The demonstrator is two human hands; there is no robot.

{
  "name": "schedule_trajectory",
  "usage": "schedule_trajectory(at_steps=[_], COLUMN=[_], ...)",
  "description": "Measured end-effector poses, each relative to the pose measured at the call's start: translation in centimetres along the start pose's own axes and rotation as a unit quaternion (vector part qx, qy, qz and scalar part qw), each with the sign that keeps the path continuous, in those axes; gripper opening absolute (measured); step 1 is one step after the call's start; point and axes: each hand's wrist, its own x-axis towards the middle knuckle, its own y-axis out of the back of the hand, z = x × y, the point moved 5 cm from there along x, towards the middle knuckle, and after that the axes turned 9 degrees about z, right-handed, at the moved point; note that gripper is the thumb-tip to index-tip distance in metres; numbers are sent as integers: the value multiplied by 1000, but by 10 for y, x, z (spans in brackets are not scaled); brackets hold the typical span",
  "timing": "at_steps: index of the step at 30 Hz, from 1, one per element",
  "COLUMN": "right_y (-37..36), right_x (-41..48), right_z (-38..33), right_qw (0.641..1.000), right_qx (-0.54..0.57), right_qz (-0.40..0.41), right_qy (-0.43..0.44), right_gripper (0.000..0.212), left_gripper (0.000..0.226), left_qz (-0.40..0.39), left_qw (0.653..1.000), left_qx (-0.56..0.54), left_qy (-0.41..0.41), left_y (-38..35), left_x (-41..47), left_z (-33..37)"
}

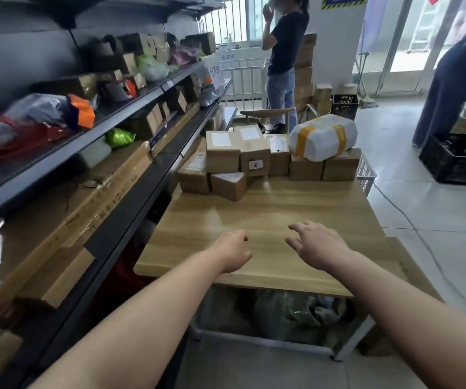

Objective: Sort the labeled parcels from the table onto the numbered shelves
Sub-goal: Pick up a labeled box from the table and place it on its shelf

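Observation:
Several brown cardboard parcels [254,155] with white labels are stacked at the far end of the wooden table [268,209]. A white bag parcel with yellow tape [323,136] lies on top of the boxes at the right. Both my arms reach out over the near half of the table. My left hand [233,251] hangs with its fingers curled down and holds nothing. My right hand [316,244] has its fingers spread and relaxed, also holding nothing. Both hands are well short of the parcels. The shelves [130,113] run along the left, filled with boxes and bags.
A person in a dark shirt [285,51] stands beyond the table by a wooden chair [268,113]. Another person [447,88] stands at the right near a black crate [456,158]. Bags lie under the table. A white basket [365,171] sits at the table's right end.

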Motion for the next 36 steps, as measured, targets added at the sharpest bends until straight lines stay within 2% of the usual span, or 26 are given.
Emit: schedule_trajectory(at_steps=[8, 18, 25, 30, 33, 36], right_y=[-21, -26, -36, -39, -48, -56], right_x=[123, 303, 371, 418, 440, 454], right_z=[-6, -50, -57, -75, -82, -90], right_qw=[1000, 997, 993, 990, 989, 986], right_qx=[4, 45, 89, 124, 136, 156], right_qz=[-11, 6, 12, 27, 6, -12], right_qy=[-17, -60, -79, -55, -54, -52], right_gripper=[49, 47, 48, 51, 60, 60], left_gripper=[52, 50, 52, 70, 77, 79], left_qz=[29, 71, 171, 129, 93, 73], left_qw=[1000, 996, 973, 972, 968, 961], left_qx=[-5, -50, -136, -165, -201, -235], left_qy=[12, 32, 70, 105, 114, 123], left_y=[38, 105, 124, 117, 109, 104], left_x=[139, 308, 372, 405, 415, 423], left_z=[-37, -91, -113, -124, -127, -130])
